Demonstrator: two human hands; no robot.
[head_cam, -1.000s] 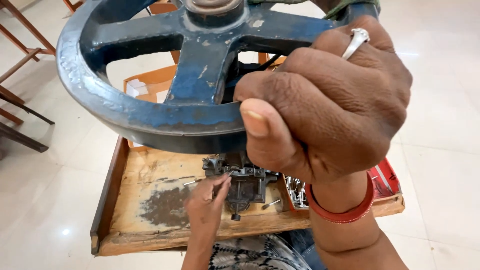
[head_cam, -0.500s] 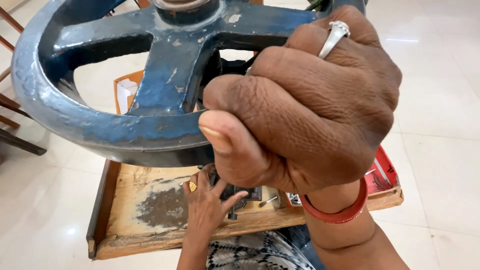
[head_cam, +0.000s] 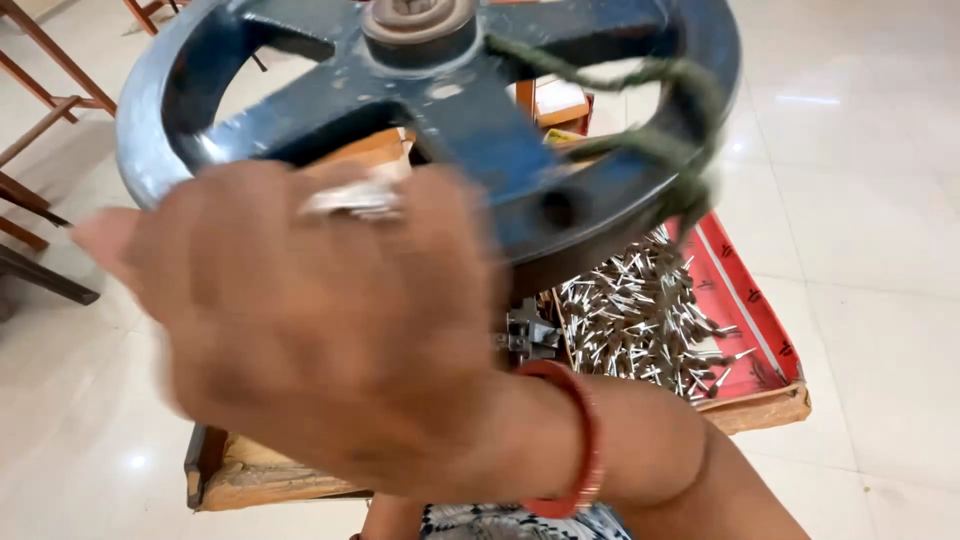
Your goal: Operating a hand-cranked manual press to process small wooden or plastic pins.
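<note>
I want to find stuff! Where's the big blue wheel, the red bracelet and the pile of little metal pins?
big blue wheel [head_cam: 470,120]: head view, on a wide spoke.
red bracelet [head_cam: 585,430]: head view, on the band at the wrist.
little metal pins [head_cam: 640,320]: head view, middle of the pile.

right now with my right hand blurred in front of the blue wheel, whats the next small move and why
Probably settle the right hand back on the blue handwheel rim: the hand is motion-blurred and its grip cannot be made out, while small metal pieces wait in the red-lined tray beneath.

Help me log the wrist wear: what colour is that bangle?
Red bangle, clearest in the head view.
</note>
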